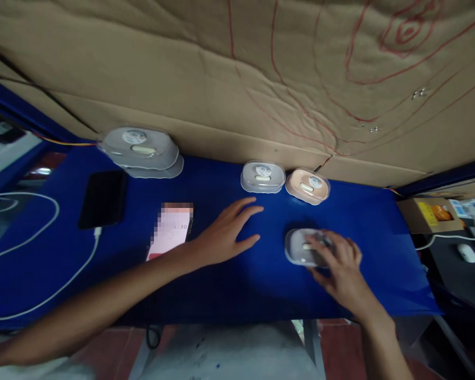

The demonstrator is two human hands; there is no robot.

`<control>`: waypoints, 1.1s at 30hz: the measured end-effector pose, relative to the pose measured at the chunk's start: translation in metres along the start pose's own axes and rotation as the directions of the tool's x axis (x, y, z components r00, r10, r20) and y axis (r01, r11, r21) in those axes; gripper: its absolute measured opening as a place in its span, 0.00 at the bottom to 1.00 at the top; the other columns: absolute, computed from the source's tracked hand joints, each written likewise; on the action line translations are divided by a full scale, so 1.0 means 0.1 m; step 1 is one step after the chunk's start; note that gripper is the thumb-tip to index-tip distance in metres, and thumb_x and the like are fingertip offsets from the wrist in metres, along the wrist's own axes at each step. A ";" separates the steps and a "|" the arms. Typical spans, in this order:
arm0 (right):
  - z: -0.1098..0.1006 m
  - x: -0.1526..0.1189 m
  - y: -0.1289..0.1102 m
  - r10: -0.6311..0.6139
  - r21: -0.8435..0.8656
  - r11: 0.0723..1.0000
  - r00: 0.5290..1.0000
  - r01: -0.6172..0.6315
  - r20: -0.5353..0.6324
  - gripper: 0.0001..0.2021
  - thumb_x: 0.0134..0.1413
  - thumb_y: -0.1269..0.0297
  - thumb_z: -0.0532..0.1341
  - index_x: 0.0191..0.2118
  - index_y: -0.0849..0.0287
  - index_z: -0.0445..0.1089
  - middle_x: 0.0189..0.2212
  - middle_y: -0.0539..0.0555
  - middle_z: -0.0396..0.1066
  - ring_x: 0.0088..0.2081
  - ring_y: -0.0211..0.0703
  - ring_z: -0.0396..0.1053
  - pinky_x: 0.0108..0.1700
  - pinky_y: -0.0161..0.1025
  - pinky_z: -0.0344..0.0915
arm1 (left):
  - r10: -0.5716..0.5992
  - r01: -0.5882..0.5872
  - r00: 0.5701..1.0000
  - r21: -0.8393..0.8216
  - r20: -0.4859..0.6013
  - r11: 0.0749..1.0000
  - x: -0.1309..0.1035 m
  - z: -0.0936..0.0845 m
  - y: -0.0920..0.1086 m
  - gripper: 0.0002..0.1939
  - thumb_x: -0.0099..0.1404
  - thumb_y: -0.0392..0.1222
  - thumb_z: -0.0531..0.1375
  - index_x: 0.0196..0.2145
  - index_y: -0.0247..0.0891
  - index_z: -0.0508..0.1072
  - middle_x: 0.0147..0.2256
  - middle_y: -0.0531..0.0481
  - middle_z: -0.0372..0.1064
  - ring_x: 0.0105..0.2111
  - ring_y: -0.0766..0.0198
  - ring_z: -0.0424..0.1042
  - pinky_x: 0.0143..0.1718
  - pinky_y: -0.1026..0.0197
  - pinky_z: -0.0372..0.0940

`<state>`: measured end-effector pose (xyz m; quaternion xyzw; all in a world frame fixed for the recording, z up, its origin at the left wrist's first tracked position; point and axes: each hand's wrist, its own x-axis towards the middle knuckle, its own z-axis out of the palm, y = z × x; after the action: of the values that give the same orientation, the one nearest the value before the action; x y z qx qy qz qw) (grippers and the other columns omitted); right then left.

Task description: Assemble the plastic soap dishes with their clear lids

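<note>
My right hand [340, 264] grips a small grey oval container with a clear lid [298, 248] by its right end, low over the blue table or resting on it; I cannot tell which. Over the middle of the table my left hand [233, 232] is empty, fingers apart. Just beyond it stands a similar grey container [257, 184]. To that one's right sits a peach-coloured container [306, 184], also under a clear lid with a round sticker. Larger grey containers [142, 150] are stacked at the back left.
Left of my left hand lies a lit phone [172, 227]. A black power bank or phone [103, 199] with a white cable [97, 243] is farther left. Brown cardboard [206, 89] walls off the back. A small cardboard box [431, 215] and a white mouse [467, 253] are at right.
</note>
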<state>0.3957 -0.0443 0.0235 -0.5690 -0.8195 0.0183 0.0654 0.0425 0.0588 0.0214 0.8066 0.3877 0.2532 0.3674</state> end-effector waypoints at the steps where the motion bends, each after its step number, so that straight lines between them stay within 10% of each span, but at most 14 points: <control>1: 0.01 -0.04 0.20 0.074 -0.074 0.994 0.996 -0.077 -0.043 0.31 0.69 0.55 0.62 0.73 0.42 0.59 0.66 0.65 0.63 0.65 0.68 0.64 0.66 0.73 0.54 | 0.027 -0.024 0.999 0.071 -0.031 0.997 0.15 -0.03 -0.04 0.32 0.73 0.46 0.64 0.71 0.47 0.61 0.75 0.36 0.52 0.75 0.39 0.52 0.72 0.32 0.51; 6: 0.10 0.06 1.07 0.362 -0.244 0.878 0.905 -0.412 -0.224 0.33 0.71 0.48 0.57 0.75 0.55 0.58 0.63 0.71 0.66 0.59 0.71 0.66 0.56 0.67 0.65 | 0.070 -0.044 0.991 0.224 -0.111 0.974 0.80 -0.16 -0.28 0.31 0.68 0.40 0.68 0.66 0.40 0.69 0.76 0.33 0.49 0.77 0.30 0.42 0.73 0.24 0.38; 9: 0.16 0.31 1.19 0.362 -0.205 0.883 0.891 -0.422 -0.276 0.32 0.73 0.49 0.54 0.74 0.59 0.58 0.65 0.72 0.66 0.62 0.70 0.65 0.58 0.66 0.65 | 0.082 -0.066 0.995 0.267 -0.050 0.962 0.70 -0.22 -0.32 0.26 0.70 0.37 0.64 0.64 0.44 0.72 0.74 0.36 0.55 0.74 0.32 0.51 0.70 0.27 0.49; 16: 0.31 0.98 0.65 0.154 -0.082 0.981 0.963 -0.176 -0.222 0.32 0.76 0.53 0.52 0.78 0.56 0.49 0.73 0.71 0.57 0.74 0.67 0.54 0.68 0.71 0.54 | 0.109 -0.110 0.994 0.243 0.015 0.964 -0.34 -0.11 -0.14 0.29 0.69 0.33 0.64 0.63 0.58 0.73 0.69 0.45 0.62 0.69 0.39 0.60 0.68 0.32 0.59; 20: 0.25 1.13 -0.01 0.004 0.047 0.999 0.982 0.005 -0.191 0.35 0.76 0.48 0.52 0.80 0.55 0.42 0.78 0.69 0.46 0.80 0.68 0.38 0.73 0.76 0.42 | 0.057 -0.059 0.998 0.207 0.016 0.977 -0.49 0.06 -0.09 0.37 0.68 0.35 0.66 0.70 0.56 0.64 0.73 0.39 0.55 0.70 0.35 0.60 0.67 0.31 0.59; 24: 0.23 1.02 -0.70 -0.430 0.307 0.858 0.903 0.412 -0.011 0.43 0.67 0.41 0.64 0.78 0.54 0.51 0.77 0.66 0.52 0.77 0.64 0.48 0.74 0.65 0.56 | -0.037 0.033 0.999 0.124 0.026 0.992 -0.46 0.14 -0.15 0.49 0.65 0.38 0.70 0.74 0.54 0.49 0.73 0.34 0.54 0.72 0.33 0.56 0.68 0.27 0.54; 30: 0.35 0.95 -0.74 -0.310 0.654 0.702 0.947 0.284 -0.079 0.38 0.71 0.44 0.61 0.77 0.51 0.50 0.75 0.65 0.56 0.75 0.57 0.56 0.71 0.57 0.63 | -0.176 0.168 0.984 -0.274 -0.002 0.947 -0.55 0.06 -0.14 0.51 0.62 0.51 0.74 0.71 0.52 0.47 0.68 0.35 0.58 0.69 0.36 0.62 0.67 0.34 0.60; 33: 0.40 1.00 -0.54 -0.165 0.585 0.787 0.980 0.197 -0.108 0.36 0.72 0.46 0.60 0.78 0.50 0.50 0.75 0.65 0.56 0.75 0.58 0.56 0.71 0.60 0.62 | -0.202 0.195 0.979 -0.333 0.015 0.922 -0.55 -0.01 -0.11 0.51 0.61 0.52 0.75 0.70 0.52 0.49 0.67 0.37 0.58 0.67 0.38 0.64 0.67 0.36 0.61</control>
<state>0.3059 0.0323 -0.0015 -0.4391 -0.8215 0.2523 0.2621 0.0058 0.0189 0.0063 0.6869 0.4225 0.2844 0.5184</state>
